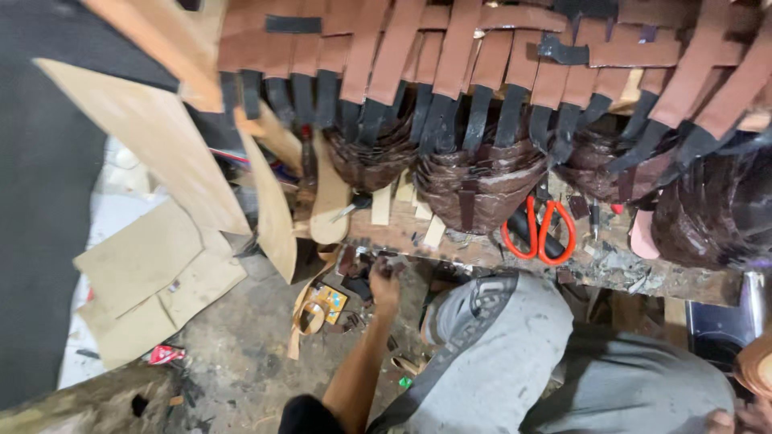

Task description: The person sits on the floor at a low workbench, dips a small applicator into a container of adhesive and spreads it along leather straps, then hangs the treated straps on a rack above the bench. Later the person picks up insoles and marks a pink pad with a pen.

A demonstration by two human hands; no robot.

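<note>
Low in the frame's centre, the left hand (384, 281) closes on dark scraps (358, 283) and could snag; the right hand (736, 419), bottom right, is unreadable.

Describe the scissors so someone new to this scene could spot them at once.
Start at the low wooden workbench running across the middle, under the hanging brown and black straps. The scissors lie on its front edge, right of the stacked dark bundles. Their bright orange loop handles are the only vivid colour there.

Small yellow-blue pkg (330, 301) on floor, red wrapper (165, 354) nearby.
</note>
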